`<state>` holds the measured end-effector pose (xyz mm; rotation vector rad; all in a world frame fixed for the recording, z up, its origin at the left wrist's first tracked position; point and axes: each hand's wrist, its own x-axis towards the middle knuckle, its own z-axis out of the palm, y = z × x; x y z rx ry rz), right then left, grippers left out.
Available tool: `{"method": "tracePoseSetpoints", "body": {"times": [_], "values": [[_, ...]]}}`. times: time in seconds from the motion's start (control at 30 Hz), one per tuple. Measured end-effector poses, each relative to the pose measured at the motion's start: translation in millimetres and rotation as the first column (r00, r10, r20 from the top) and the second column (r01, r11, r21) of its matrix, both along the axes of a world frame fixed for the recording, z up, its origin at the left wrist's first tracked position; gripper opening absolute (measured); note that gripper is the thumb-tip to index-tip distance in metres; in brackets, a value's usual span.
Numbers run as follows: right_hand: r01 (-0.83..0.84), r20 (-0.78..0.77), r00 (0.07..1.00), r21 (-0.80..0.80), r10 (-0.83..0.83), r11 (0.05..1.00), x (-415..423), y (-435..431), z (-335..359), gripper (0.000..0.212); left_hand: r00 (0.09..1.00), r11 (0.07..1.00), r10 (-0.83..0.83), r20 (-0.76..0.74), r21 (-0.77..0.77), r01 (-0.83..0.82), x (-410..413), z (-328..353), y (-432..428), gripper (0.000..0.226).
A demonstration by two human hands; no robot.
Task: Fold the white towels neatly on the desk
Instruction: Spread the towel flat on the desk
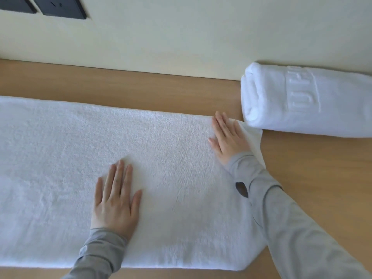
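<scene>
The long white towel (60, 158) lies spread along the desk (120, 83), its right end just beside a folded towel (302, 101) by the wall; the left hand (115, 202) presses flat on its middle, fingers straight; the right hand (227, 137) lies flat at the right end, where the edge curls up. This looks like smoothing before a fold; next, that end likely needs pinching and carrying leftward, edges matched.

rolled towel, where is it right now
In the head view the rolled towel lies at the far right of the desk, by the wall, just beyond the right hand, which rests flat on the spread towel.
</scene>
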<state>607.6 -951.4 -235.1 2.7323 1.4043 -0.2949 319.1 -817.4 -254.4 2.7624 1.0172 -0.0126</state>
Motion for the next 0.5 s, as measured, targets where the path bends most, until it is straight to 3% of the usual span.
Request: {"method": "tracePoseSetpoints", "body": {"times": [0.07, 0.17, 0.27, 0.33, 0.43, 0.5], "values": [[0.082, -0.077, 0.994, 0.132, -0.073, 0.988, -39.9, 4.7, 8.4, 0.06, 1.0, 1.0, 0.0, -0.003, 0.003, 0.0, 0.9, 0.9, -1.5, 0.063], [0.007, -0.094, 0.995, 0.264, 0.018, 0.965, -127.5, 5.2, 8.9, 0.058, 1.0, 1.0, 0.005, 0.0, 0.002, -0.005, 0.5, 1.5, -2.9, 0.064], [-0.141, -0.059, 0.986, 0.198, 0.155, 0.97, -197.1, -7.2, -0.6, 0.059, 1.0, 1.0, -0.002, 0.007, 0.01, 0.002, 0.4, 2.1, -3.5, 0.066], [-0.146, -0.072, 0.985, 0.161, 0.159, 0.976, -208.8, -23.3, -2.5, 0.058, 1.0, 1.0, 0.002, 0.009, 0.017, -0.002, 0.2, 1.9, -3.6, 0.065], [0.057, -0.1, 0.994, 0.224, -0.035, 0.973, -184.6, -59.1, 2.6, 0.056, 1.0, 1.0, 0.016, 0.02, 0.016, -0.016, 2.0, 0.7, -3.9, 0.064], [0.276, -0.122, 0.961, 0.337, -0.249, 0.9, -161.6, -88.7, 7.3, 0.055, 1.0, 1.0, 0.019, 0.019, 0.018, -0.019, 1.5, -1.0, -3.2, 0.065]]}}
